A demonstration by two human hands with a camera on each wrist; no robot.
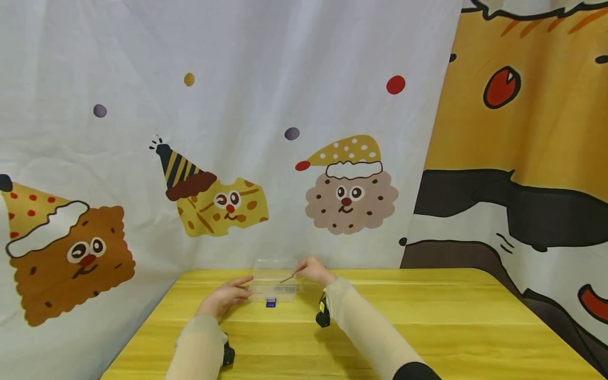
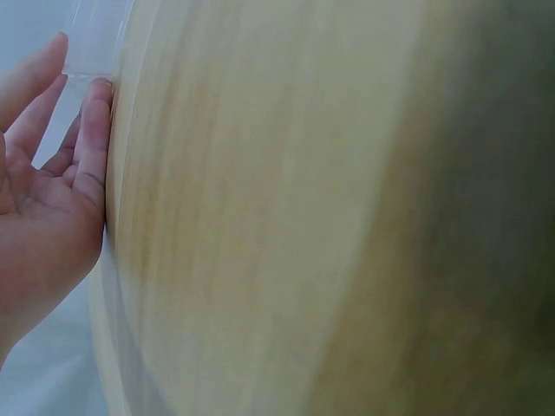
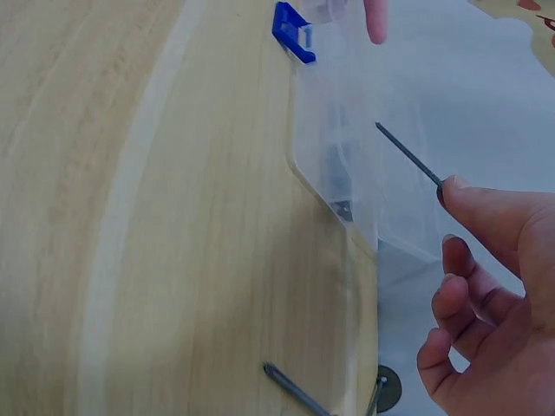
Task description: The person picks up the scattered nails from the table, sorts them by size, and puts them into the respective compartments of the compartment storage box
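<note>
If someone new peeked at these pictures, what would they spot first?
Probably the cartoon cheese in a striped party hat, on the white curtain behind the table. Then the right hand, pinching a thin metal pin by the open clear box with its blue latch.

Clear box [image 3: 316, 130] — blue latch [image 3: 286, 28] — dark grey rod [image 3: 409, 154].

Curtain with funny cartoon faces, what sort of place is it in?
Perhaps an indoor work corner: the cartoon curtain hangs behind a wooden table with a clear plastic box.
</note>
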